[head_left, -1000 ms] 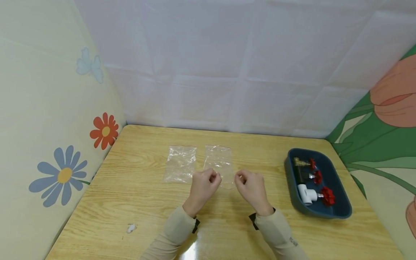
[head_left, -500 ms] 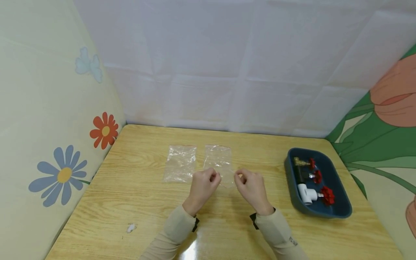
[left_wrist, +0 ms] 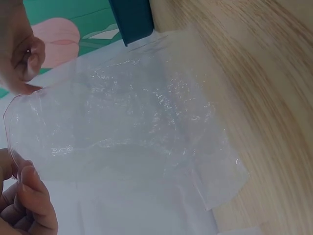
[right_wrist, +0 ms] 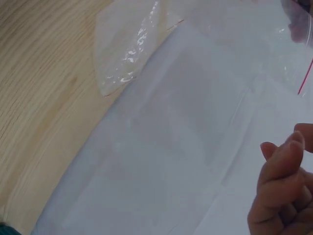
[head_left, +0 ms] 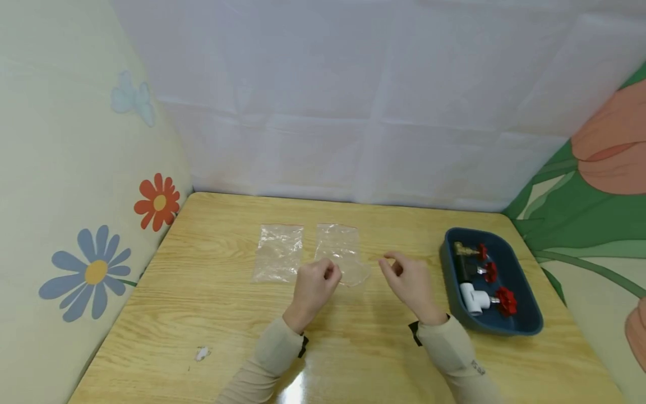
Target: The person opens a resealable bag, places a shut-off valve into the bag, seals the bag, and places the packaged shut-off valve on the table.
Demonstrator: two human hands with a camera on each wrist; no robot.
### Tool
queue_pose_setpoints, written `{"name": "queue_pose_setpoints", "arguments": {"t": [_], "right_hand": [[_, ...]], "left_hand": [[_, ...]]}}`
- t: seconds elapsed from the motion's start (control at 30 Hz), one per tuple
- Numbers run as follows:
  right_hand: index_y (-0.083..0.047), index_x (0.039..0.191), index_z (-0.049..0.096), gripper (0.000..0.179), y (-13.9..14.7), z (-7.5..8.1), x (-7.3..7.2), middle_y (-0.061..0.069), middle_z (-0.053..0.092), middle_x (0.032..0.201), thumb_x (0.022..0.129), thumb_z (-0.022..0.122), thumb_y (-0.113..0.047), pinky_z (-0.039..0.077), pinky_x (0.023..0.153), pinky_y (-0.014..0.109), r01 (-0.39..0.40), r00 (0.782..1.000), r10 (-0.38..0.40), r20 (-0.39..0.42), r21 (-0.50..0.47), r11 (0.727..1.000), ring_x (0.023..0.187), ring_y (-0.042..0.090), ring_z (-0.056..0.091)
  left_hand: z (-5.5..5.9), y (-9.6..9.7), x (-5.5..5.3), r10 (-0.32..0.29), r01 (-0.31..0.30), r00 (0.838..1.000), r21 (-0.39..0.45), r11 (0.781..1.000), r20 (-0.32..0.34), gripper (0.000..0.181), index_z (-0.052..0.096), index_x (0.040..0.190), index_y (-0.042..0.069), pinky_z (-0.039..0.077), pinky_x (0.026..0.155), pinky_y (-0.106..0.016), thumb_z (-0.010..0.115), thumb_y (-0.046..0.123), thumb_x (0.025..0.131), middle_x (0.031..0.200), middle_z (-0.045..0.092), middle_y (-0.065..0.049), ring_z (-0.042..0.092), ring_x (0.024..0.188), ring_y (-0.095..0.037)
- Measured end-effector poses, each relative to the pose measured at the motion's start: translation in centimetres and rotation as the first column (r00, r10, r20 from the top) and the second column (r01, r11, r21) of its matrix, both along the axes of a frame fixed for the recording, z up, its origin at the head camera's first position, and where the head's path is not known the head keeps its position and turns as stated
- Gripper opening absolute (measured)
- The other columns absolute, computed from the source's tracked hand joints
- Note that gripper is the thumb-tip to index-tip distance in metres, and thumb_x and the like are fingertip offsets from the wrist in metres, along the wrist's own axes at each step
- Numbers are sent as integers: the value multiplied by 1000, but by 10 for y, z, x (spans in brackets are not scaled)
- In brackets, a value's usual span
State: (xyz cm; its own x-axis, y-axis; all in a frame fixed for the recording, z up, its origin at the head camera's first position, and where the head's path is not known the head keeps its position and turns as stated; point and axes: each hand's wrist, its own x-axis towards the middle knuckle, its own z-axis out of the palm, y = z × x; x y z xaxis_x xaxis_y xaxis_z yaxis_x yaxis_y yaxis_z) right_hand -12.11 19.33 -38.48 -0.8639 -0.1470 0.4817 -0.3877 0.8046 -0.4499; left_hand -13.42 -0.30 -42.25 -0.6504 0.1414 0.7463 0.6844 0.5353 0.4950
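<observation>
My left hand (head_left: 314, 286) pinches a clear plastic zip bag (head_left: 355, 272) by its mouth, above the table in front of me. The left wrist view shows the bag (left_wrist: 122, 117) spread out from the thumb and fingertips. A thin red line (right_wrist: 305, 77) marks its mouth in the right wrist view. My right hand (head_left: 410, 280) is to the right of the bag, apart from it, with bent fingers and nothing between them. Two more clear zip bags lie flat on the table: one on the left (head_left: 278, 252), another behind the held one (head_left: 337, 240), partly overlapped by it.
A dark blue plastic bin (head_left: 451, 311) stands at the right. In it lie a brass valve (head_left: 465, 251), a black fitting (head_left: 462, 269) and a white tee-shaped fitting (head_left: 473, 300), with red handwheels (head_left: 506, 301). A white cloth backdrop (head_left: 303, 157) hangs behind the wooden table (head_left: 212, 303).
My right hand has let go of the zip bag's edge and moved right, toward the bin. The left hand stays in place with the bag, whose free side now reaches out to the right.
</observation>
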Motion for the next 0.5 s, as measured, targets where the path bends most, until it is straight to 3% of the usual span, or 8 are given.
{"name": "queue_pose_setpoints", "arguments": {"t": [0.17,0.37,0.5], "right_hand": [[3,92,67,18,20,3,-5,0,55,55,84,64,-12,38,42,27,36,999,-37,13,63,997,43,7,43],[4,104,64,28,46,3,-7,14,64,77,85,63,-17,46,49,35,95,986,-112,122,140,986,59,21,59],[6,110,60,34,62,8,-10,23,62,93,86,61,-19,49,56,42,107,972,-139,192,167,980,73,31,61]], "left_hand": [[0,-2,-1,15,-16,1000,28,999,15,14,58,59,1,39,42,-10,63,-8,69,50,56,-3,48,41,-6],[0,-2,-1,14,-14,1000,19,1000,17,14,58,60,2,38,42,-10,62,-8,69,50,56,-2,47,41,-5],[-1,-2,-1,17,-17,1000,17,1000,10,15,58,60,3,38,42,-11,61,-9,68,50,56,-2,46,41,-5]]}}
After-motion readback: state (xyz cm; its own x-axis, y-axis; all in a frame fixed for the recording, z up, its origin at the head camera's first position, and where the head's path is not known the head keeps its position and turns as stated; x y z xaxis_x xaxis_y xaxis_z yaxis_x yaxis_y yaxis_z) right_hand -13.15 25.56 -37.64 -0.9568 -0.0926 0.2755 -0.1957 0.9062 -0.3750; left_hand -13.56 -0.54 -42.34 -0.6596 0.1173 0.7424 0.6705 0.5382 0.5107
